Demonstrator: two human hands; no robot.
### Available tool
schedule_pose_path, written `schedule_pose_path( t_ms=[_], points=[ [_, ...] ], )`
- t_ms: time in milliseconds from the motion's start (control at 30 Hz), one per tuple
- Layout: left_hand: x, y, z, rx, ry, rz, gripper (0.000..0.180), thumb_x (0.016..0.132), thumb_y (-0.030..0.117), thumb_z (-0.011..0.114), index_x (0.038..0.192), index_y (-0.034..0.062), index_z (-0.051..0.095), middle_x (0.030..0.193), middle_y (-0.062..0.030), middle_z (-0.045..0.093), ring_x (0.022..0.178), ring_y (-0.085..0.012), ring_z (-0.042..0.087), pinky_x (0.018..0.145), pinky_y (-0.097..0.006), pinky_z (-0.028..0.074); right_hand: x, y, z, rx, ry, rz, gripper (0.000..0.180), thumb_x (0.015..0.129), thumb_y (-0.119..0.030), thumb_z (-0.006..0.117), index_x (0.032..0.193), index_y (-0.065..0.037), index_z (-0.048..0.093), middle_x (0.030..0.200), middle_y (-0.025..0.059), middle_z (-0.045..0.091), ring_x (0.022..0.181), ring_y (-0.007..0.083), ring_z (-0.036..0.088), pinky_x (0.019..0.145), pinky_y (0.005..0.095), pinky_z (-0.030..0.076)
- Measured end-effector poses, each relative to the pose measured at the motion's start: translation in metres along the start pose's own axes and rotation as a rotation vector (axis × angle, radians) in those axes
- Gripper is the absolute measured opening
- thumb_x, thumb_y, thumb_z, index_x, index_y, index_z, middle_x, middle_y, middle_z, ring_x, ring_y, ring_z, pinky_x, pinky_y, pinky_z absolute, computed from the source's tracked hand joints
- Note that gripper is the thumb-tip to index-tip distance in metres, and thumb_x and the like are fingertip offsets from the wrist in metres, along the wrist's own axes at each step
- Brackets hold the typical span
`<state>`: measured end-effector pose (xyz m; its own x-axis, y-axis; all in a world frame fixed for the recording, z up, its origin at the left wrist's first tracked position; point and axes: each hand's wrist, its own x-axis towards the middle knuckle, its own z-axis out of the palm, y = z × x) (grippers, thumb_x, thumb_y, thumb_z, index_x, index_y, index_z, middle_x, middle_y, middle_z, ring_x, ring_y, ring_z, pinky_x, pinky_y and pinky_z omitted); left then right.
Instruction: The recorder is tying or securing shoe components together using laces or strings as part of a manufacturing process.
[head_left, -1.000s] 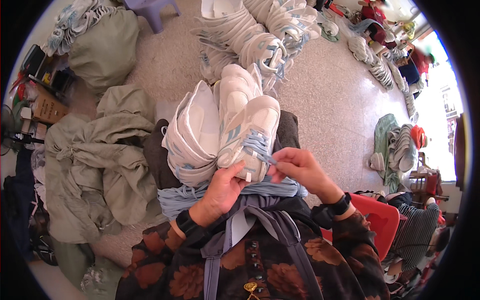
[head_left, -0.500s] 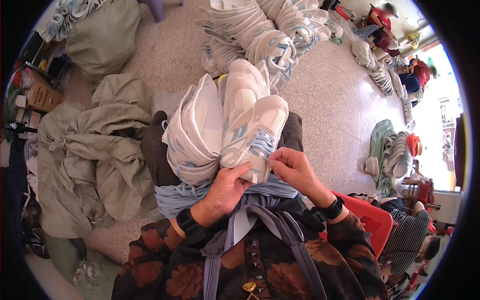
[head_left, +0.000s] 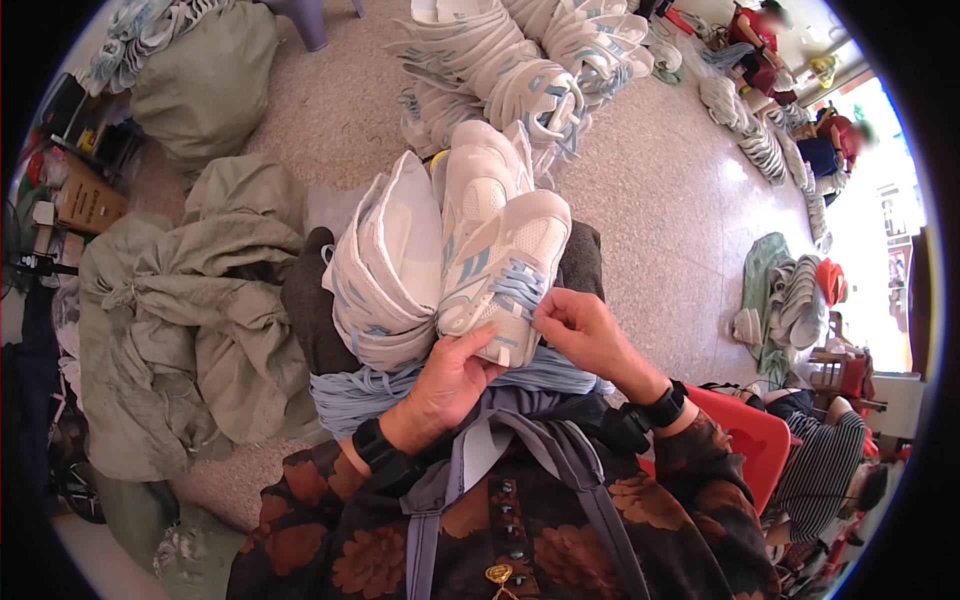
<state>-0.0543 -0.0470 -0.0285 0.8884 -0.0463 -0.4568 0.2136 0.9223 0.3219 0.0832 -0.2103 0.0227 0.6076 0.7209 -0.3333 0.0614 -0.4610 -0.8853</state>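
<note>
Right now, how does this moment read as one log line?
left grip: holding white shoe upper, near end | right grip: pinched beside blue laces | nearby: blue cord bundle

Wide fisheye head cam, L of 2, faces down & fwd, fairly close above white-and-blue mesh shoe upper [head_left: 512, 260]; dark floral-print shirt [head_left: 365, 560] nearside of it, speckled pinkish-grey floor [head_left: 660, 220] beyond.

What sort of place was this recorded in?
Probably a small shoe workshop: stacked white-and-blue shoe uppers stand on the speckled floor, a bundle of pale blue laces lies before the wearer, and a person in a striped top sits nearby among other people.
</note>
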Motion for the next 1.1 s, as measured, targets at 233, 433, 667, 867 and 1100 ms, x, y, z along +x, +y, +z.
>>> schedule_pose_path(
  t_ms=[233, 433, 667, 867, 1100],
  points=[
    [0.002, -0.002, 0.001, 0.039, 0.030, 0.007, 0.038, 0.099, 0.010, 0.062, 0.136, 0.0063, 0.055, 0.129, -0.0051, 0.064, 0.118, -0.0187, 0.062, 0.100, -0.040, 0.051, 0.008, 0.005, 0.006, 0.168, -0.048, -0.040, 0.013, 0.097, -0.009, 0.061, 0.092, 0.002, 0.063, 0.071, -0.0034, 0.057, 0.066, 0.0038, 0.048, 0.055, 0.0244, 0.040],
    [0.002, -0.001, 0.002, 0.030, 0.022, -0.007, 0.039, 0.099, 0.010, 0.061, 0.138, 0.0064, 0.054, 0.129, -0.0049, 0.064, 0.117, -0.0185, 0.062, 0.098, -0.039, 0.052, 0.000, 0.002, 0.000, 0.208, -0.036, 0.094, 0.010, 0.097, -0.008, 0.062, 0.094, 0.001, 0.063, 0.070, -0.0003, 0.059, 0.064, 0.0070, 0.053, 0.057, 0.0256, 0.044],
    [0.005, -0.004, -0.004, 0.104, -0.007, 0.011, 0.042, 0.103, 0.011, 0.056, 0.144, 0.0097, 0.047, 0.137, -0.0057, 0.058, 0.125, -0.0204, 0.058, 0.105, -0.044, 0.048, 0.007, 0.001, 0.013, -0.282, 0.148, -0.356, 0.007, 0.093, -0.005, 0.066, 0.096, 0.001, 0.064, 0.078, 0.0062, 0.064, 0.065, 0.0170, 0.062, 0.058, 0.0298, 0.048],
    [0.000, -0.005, 0.001, 0.106, 0.018, 0.043, 0.035, 0.099, 0.011, 0.063, 0.133, 0.0063, 0.058, 0.127, -0.0042, 0.065, 0.115, -0.0179, 0.063, 0.097, -0.038, 0.052, 0.009, -0.023, 0.011, -0.391, 0.219, -0.533, 0.009, 0.089, -0.005, 0.068, 0.094, 0.002, 0.063, 0.086, 0.0144, 0.061, 0.073, 0.0252, 0.064, 0.064, 0.0358, 0.051],
    [-0.008, -0.001, -0.001, 0.277, 0.025, -0.021, 0.032, 0.099, 0.016, 0.065, 0.129, 0.0061, 0.061, 0.122, -0.0039, 0.066, 0.107, -0.0167, 0.065, 0.092, -0.035, 0.054, 0.030, -0.031, 0.017, -0.521, 0.163, -0.585, 0.009, 0.087, -0.006, 0.068, 0.091, 0.000, 0.062, 0.084, 0.0158, 0.060, 0.077, 0.0357, 0.063, 0.067, 0.0421, 0.050]
  ],
)
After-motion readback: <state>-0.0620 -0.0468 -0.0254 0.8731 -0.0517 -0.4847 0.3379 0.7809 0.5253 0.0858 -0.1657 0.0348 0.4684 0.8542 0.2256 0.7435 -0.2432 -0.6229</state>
